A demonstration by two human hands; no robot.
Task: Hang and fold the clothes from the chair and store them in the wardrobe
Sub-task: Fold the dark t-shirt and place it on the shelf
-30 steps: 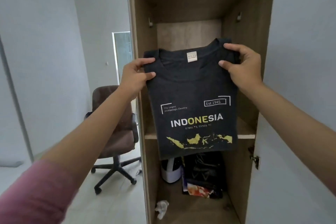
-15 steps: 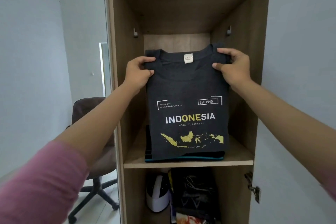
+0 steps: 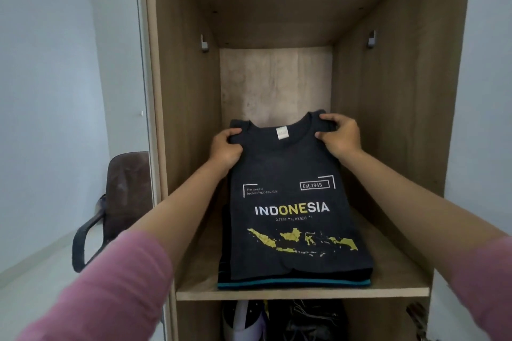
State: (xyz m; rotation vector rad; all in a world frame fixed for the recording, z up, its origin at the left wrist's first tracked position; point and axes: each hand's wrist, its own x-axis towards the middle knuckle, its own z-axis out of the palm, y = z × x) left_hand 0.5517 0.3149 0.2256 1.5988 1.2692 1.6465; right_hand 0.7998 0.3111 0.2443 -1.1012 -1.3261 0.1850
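**Shirt nearly down, stack could slip**

While both hands pinch the folded Indonesia T-shirt (image 3: pixel 291 202) at its shoulders, left grip (image 3: pixel 225 147) and right grip (image 3: pixel 339 137) closed on fabric, it lies atop folded clothes (image 3: pixel 293 282) on the wardrobe shelf (image 3: pixel 401 279). Pulling away carelessly could drag the collar, undoing the fold or skewing the pile.

The wooden wardrobe shelf (image 3: pixel 399 282) carries a stack of folded clothes (image 3: pixel 293 283); the dark printed T-shirt (image 3: pixel 291 202) lies atop that stack.
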